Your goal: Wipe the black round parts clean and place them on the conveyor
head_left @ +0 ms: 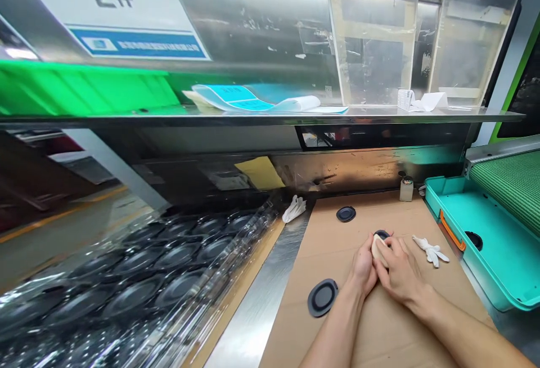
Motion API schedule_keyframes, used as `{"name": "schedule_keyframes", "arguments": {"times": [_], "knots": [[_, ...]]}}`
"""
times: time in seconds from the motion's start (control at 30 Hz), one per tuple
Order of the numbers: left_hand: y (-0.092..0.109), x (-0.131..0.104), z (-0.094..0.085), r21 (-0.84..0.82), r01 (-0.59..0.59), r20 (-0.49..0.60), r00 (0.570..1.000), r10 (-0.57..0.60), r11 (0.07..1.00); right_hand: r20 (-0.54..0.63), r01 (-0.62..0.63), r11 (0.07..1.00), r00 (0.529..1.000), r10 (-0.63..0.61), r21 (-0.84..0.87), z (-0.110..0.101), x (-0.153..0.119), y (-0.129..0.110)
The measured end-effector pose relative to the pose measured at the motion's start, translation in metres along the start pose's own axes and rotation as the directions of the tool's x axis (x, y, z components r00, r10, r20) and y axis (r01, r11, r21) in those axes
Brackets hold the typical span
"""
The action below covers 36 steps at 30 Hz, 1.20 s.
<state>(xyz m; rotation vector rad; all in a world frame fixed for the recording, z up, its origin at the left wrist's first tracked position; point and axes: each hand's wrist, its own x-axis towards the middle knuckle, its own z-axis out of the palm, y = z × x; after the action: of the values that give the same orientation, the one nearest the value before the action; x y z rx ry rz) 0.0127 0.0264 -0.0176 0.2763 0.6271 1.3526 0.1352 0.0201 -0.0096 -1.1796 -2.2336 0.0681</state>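
My left hand is closed around the edge of a small black round part, which shows just above the fingertips. A cream-coloured cloth or pad is pressed against that part by the curled fingers of my right hand. Both hands meet over the cardboard sheet, and they hide most of the part. Another black round part lies on the cardboard beyond my hands. A larger black ring-shaped part rests beside my left forearm.
White gloves lie right of my hands, with another white glove at the back left. A small bottle stands behind. Rightward are a teal bin and green conveyor. Clear trays of black parts fill the left, below a metal shelf.
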Motion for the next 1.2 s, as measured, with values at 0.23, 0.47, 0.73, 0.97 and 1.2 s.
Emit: {"name": "schedule_keyframes", "arguments": {"times": [0.23,0.47,0.73,0.97,1.2], "knots": [[0.002,0.002,-0.003,-0.034,0.018,-0.009,1.0,-0.018,0.999,0.023,0.003,1.0,1.0,-0.003,-0.014,0.006,-0.003,-0.004],[0.003,-0.002,0.003,-0.014,0.008,0.007,1.0,-0.008,1.0,0.053,-0.041,0.998,0.998,0.044,-0.053,0.002,-0.001,-0.005],[0.001,-0.005,0.003,0.049,-0.024,0.024,0.999,0.023,0.998,0.053,-0.078,0.997,0.995,0.079,-0.022,-0.005,-0.002,-0.004],[0.005,-0.003,0.002,0.046,-0.13,-0.078,0.988,0.134,0.99,0.01,-0.256,0.963,0.966,0.258,-0.084,-0.011,0.002,0.02],[0.024,-0.013,0.0,-0.098,-0.221,-0.114,0.971,0.21,0.97,0.131,-0.212,0.97,0.965,0.227,-0.114,-0.019,0.001,0.023]]}}
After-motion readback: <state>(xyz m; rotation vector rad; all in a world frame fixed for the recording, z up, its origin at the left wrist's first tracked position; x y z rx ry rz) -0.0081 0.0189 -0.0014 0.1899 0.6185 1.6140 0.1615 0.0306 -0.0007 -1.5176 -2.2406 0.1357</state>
